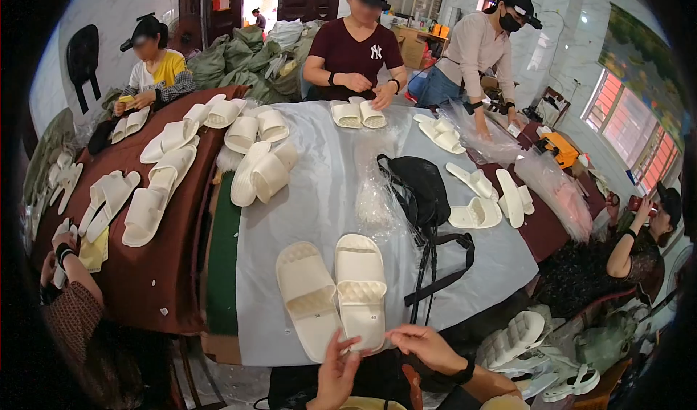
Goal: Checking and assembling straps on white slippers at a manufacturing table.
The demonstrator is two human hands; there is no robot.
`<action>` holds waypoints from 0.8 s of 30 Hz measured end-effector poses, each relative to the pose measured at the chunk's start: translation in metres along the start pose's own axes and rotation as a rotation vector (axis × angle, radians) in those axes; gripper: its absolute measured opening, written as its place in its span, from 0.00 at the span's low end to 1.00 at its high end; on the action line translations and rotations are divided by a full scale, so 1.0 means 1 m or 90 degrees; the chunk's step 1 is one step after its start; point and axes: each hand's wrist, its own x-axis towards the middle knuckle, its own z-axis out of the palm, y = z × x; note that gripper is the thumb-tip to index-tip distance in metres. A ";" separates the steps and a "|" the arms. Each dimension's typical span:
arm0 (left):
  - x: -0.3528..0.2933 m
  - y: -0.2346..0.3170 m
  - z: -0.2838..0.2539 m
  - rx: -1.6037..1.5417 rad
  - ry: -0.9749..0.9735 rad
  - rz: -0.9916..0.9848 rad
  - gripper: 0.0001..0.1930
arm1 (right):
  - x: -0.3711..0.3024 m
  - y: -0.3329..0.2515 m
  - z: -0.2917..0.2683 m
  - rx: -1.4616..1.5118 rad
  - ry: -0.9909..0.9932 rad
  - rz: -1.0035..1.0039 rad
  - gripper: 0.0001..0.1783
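Observation:
Two white slide slippers lie side by side at the table's near edge, the left slipper (305, 272) and the right slipper (361, 265), toes pointing away from me. The right one has a small pale label on its insole. My left hand (335, 374) is at their heels, fingers stretched out and apart, its fingertips at the left slipper's heel edge. Just right of the right slipper's heel, my right hand (428, 348) has its thumb and forefinger pinched together. Whatever lies between them is too small to make out.
A black bag (417, 188) with straps lies right of the slippers, beside clear plastic wrap (374, 185). More white slippers (261, 174) are spread over the grey tablecloth (312, 192) and brown cloth (181, 265). Several people work around the table. Footwear (512, 337) is piled low right.

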 end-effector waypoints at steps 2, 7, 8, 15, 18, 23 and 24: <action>0.001 0.012 0.001 0.047 0.167 0.125 0.23 | -0.001 -0.001 0.003 0.356 0.023 -0.107 0.14; 0.010 0.022 -0.004 0.115 -0.025 -0.106 0.17 | 0.010 -0.019 0.028 0.363 0.017 -0.047 0.14; 0.009 0.020 -0.005 0.115 -0.025 -0.105 0.17 | 0.013 -0.017 0.029 0.324 0.004 -0.026 0.15; -0.004 0.010 -0.031 -0.042 -0.055 -0.294 0.14 | 0.022 -0.017 0.036 0.170 -0.008 0.005 0.17; -0.017 0.040 -0.044 0.088 -0.109 -0.267 0.17 | 0.034 -0.021 0.023 0.403 0.068 -0.081 0.16; -0.040 0.057 -0.073 0.330 -0.305 -0.082 0.05 | 0.059 -0.014 -0.006 0.469 0.152 -0.144 0.16; -0.042 0.063 -0.077 0.377 -0.346 -0.051 0.05 | 0.061 -0.015 -0.005 0.438 0.146 -0.132 0.16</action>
